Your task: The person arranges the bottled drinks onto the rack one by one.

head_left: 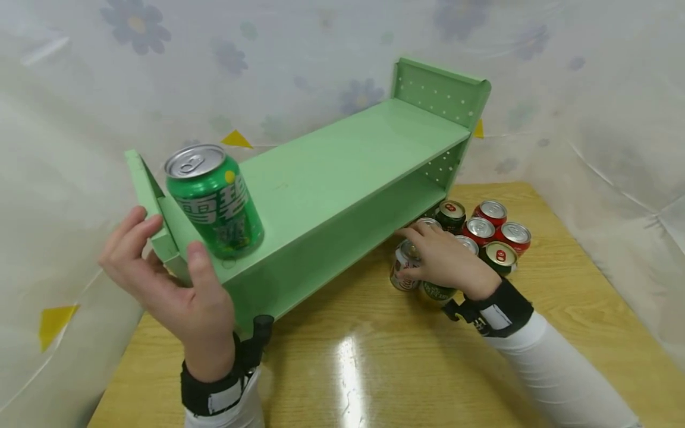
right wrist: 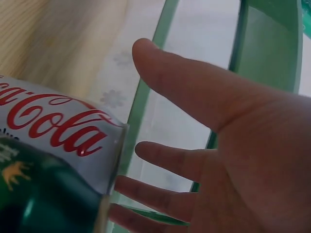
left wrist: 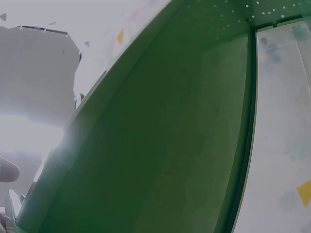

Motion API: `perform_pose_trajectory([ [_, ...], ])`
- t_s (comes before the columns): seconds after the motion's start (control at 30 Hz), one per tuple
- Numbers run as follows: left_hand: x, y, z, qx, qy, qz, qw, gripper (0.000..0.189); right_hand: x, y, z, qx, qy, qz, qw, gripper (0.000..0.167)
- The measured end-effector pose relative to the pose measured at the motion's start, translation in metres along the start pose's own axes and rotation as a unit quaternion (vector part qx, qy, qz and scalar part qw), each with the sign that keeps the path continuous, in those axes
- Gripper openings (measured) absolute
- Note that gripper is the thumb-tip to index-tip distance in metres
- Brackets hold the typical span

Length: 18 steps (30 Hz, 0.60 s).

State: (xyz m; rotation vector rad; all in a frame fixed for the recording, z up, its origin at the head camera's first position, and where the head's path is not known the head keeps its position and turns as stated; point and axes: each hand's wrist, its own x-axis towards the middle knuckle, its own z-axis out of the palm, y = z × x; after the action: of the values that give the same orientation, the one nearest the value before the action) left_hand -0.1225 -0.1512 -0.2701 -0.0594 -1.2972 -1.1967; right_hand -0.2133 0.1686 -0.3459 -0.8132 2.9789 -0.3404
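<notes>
A green two-tier shelf (head_left: 342,160) stands slantwise across the table, with dotted end panels. On its upper board, at the left end, a green Sprite can (head_left: 222,208) stands upright. My left hand (head_left: 171,285) is beside that end panel, fingers loosely bent and thumb near the can; whether it touches the panel I cannot tell. One fingertip (left wrist: 7,171) shows in the left wrist view. My right hand (head_left: 446,258) reaches over a white Coca-Cola can (right wrist: 58,121), fingers spread and the thumb apart from it. A dark green can (right wrist: 43,194) is beside that can.
Several more cans are grouped on the wooden table (head_left: 374,356) right of the shelf, among them a red-sided can (head_left: 515,235) and a dark green can (head_left: 500,255). Flowered sheeting (head_left: 321,59) hangs behind and at both sides.
</notes>
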Motion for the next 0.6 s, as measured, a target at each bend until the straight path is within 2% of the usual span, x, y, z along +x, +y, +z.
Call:
perform_pose_trajectory([
  [0.43,-0.0010,-0.0008,-0.0016,0.009,-0.005,0.002,0.9999,0.038,0.0063,0.0063,0.0066,0.007,-0.019,0.009,0.9998,0.080],
  [0.6,-0.0008,-0.0014,-0.0023,0.013,-0.007,0.002,0.9999,0.038,0.0083,0.0079,0.0099,-0.012,-0.023,0.005,0.9996,0.079],
])
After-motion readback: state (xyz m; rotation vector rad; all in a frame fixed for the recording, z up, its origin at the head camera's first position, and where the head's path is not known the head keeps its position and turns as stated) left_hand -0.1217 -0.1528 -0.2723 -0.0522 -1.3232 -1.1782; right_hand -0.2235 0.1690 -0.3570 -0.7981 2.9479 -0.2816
